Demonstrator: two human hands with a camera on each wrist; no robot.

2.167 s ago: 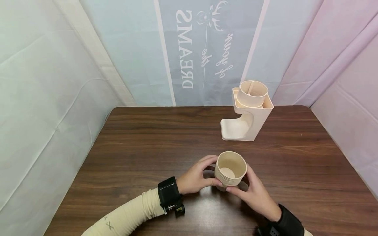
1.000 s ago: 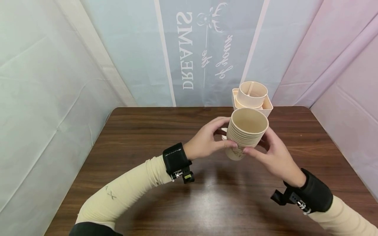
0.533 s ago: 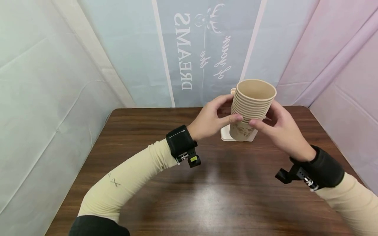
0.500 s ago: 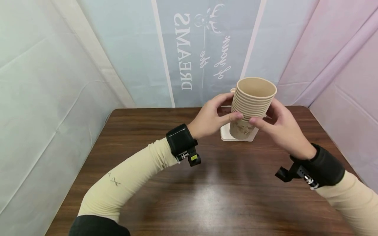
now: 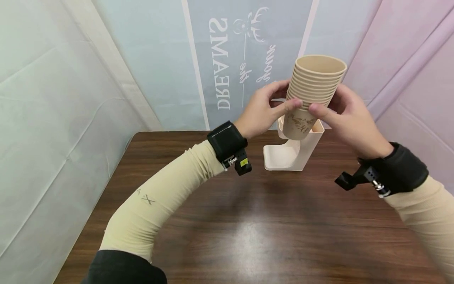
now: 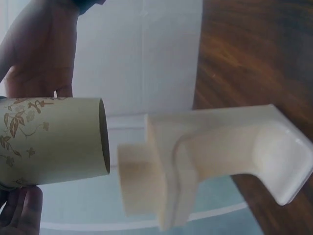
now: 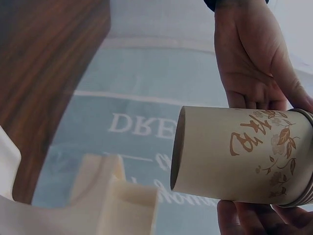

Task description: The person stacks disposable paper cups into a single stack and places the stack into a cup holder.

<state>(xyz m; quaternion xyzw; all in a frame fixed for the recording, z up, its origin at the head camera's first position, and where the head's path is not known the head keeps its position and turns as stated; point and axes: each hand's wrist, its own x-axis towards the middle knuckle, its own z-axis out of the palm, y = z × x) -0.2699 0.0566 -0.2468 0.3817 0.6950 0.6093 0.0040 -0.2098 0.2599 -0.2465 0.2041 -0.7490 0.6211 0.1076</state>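
Observation:
A nested stack of beige paper cups [image 5: 313,90] is raised in the air, its mouth facing up and slightly tilted. My left hand [image 5: 261,111] grips its left side, thumb across the front, while my right hand [image 5: 356,120] grips the right side in the same way. Brown leaf and character prints show on the lowest cup [image 7: 249,156] in the right wrist view. Below and behind the stack stands a cream-coloured cup dispenser [image 5: 306,148]. The stack hides the dispenser's top in the head view; the cup bottom is apart from it in the left wrist view.
The dispenser stands on a dark wooden table [image 5: 227,221], toward the far right edge. A printed blue-grey cloth [image 5: 244,51] hangs behind the table, with pale cloth walls [image 5: 71,98] at both sides. Black camera straps [image 5: 227,142] wrap both wrists.
Both hands have lifted the cup stack from low over the table up, away and to the right, past the dispenser's base to above its top. The dispenser has stayed in place.

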